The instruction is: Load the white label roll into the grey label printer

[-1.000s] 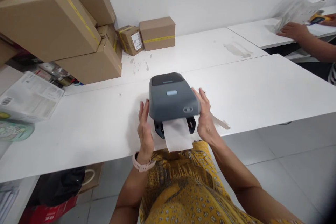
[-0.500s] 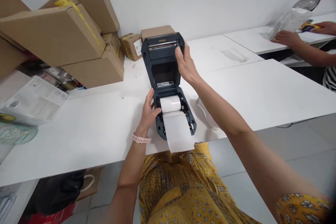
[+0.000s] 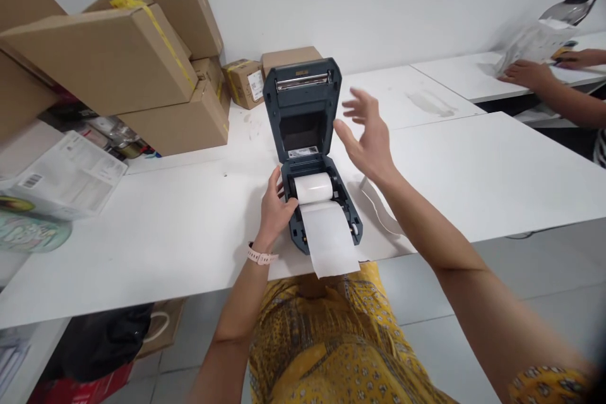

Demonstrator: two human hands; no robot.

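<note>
A dark blue-grey label printer [image 3: 286, 199] stands on the white table with its lid [image 3: 303, 101] raised. Inside the base sits a white label roll [image 3: 313, 188]. Its loose strip of labels [image 3: 331, 240] runs forward over the printer's front and past the table edge. My left hand [image 3: 277, 208] grips the left side of the base, thumb on the rim and fingers along the outer wall. To the right of the lid, my right hand [image 3: 367, 136] is in the air, fingers apart, holding nothing.
Stacked cardboard boxes [image 3: 99, 63] fill the back left, with a white package [image 3: 71, 170] nearer. A white paper strip [image 3: 379, 205] lies right of the printer. At the far right, a co-worker's hands [image 3: 528, 72] are beside a plastic bag [image 3: 533, 44].
My right hand has let go of the raised lid and moved right, its fingers spreading. The lid stays up, and my left hand keeps its place on the base.
</note>
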